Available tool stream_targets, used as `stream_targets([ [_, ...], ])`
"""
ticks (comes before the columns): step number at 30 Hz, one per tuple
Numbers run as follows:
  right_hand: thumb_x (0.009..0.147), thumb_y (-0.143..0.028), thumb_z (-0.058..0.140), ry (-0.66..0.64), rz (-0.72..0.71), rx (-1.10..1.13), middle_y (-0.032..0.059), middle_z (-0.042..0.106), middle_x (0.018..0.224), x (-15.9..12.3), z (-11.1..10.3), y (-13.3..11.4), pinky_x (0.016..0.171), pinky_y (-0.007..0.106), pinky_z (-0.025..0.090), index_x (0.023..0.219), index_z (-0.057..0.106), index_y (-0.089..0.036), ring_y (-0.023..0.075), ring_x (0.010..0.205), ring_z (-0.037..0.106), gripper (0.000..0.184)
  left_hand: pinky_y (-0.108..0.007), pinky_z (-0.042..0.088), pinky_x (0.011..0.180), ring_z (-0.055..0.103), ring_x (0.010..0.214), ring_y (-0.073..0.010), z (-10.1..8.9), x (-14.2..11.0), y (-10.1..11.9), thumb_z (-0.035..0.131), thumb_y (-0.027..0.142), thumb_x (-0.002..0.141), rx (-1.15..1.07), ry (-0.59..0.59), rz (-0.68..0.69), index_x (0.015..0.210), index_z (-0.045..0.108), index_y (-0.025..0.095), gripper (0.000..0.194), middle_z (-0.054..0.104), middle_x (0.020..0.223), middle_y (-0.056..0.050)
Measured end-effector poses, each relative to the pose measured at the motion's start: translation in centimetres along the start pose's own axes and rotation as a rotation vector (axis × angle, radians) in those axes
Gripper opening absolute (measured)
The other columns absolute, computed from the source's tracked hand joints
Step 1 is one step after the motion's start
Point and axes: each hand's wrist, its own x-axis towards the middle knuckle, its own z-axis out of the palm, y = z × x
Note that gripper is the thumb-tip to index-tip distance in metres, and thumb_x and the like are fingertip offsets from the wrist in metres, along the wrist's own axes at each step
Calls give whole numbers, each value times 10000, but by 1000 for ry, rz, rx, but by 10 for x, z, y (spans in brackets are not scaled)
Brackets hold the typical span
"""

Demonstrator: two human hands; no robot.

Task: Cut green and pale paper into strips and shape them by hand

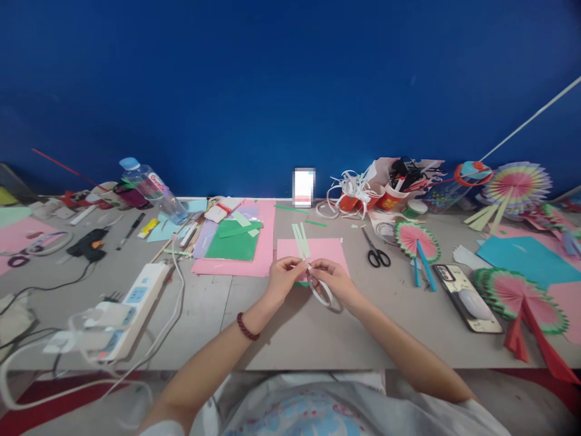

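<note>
In the head view, pinching narrowly with the left hand [287, 275], with fingertips just beside those of the right hand [331, 276]; cannot tell the thing between the left fingertips. Holding a roll of white tape [327, 293] in the right hand, below the fingers, near the close edge of a pink sheet [329, 249]. Can see pale green strips [303, 249] just beyond the fingertips, scissors [379, 257] farther right, a green sheet [231, 244] leftward.

White ring [324, 302]: narrow band, open centre, probably a tape roll; tilted, hanging below right hand [331, 277] | Pale green strips [300, 241]: slim, fanned, near ends together, over pink sheet [330, 249], far ends past its edge
</note>
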Motion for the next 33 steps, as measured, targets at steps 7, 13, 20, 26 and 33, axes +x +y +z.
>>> stream_targets([
  [7,645,-399,744,81,-6,-31,-50,555,498,0,3,-2,403,204,352,707,571,-176,76,394,472,289,-259,488,608,611,613,-146,2,-2,0,771,358,606,-53,13,-26,630,715,157,210,701,654,-35],
  [13,658,-445,739,92,-20,-52,-42,558,508,0,2,0,385,198,310,703,579,-175,72,390,456,317,-259,495,588,617,601,-150,2,-2,0,773,382,612,-44,-5,-33,636,710,152,239,699,645,-38],
  [20,662,-459,748,30,28,39,-42,576,510,4,-4,7,413,196,345,719,587,-179,71,397,470,328,-267,498,596,624,618,-159,1,-2,1,747,446,641,-14,-19,-72,604,690,156,298,688,641,-39],
  [26,635,-379,782,-29,123,230,-27,586,534,7,-8,6,429,187,394,696,606,-164,76,446,504,285,-285,497,662,625,692,-166,-2,1,-2,634,481,758,10,-81,31,667,711,161,341,701,727,-62],
  [33,666,-355,793,-96,123,309,-22,591,584,6,-10,4,469,177,437,745,643,-150,72,501,517,266,-268,490,657,616,753,-157,-1,-2,-5,634,259,781,168,-140,388,739,722,176,128,672,791,-68],
])
